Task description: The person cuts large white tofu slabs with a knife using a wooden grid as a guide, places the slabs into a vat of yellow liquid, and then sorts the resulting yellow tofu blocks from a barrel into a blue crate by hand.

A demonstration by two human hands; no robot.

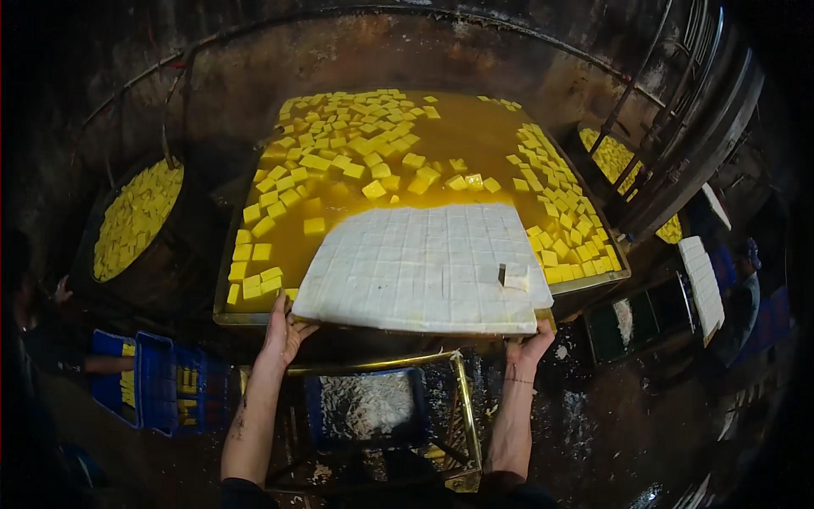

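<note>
A wide sheet of white tofu (415, 271), cut into squares, rests on a board (545, 320) whose edge peeks out at the right corner. My left hand (284, 331) grips the board's near left corner, and my right hand (531, 346) grips its near right corner from below. One tofu piece (515, 277) stands up out of the sheet, beside a dark gap. The sheet's far edge reaches over a large square vat (222, 293) and meets the yellow liquid (475, 127). Many yellow tofu cubes (339, 136) float there, thickest at the far left and along the right side.
Below my arms stands a metal frame (465, 399) with a blue crate (315, 416) of whitish scraps. Round vats of yellow cubes stand left (140, 220) and right (615, 161). A person's arm (106, 364) reaches into blue crates (157, 373); another person (746, 297) is near another white tofu sheet (702, 284).
</note>
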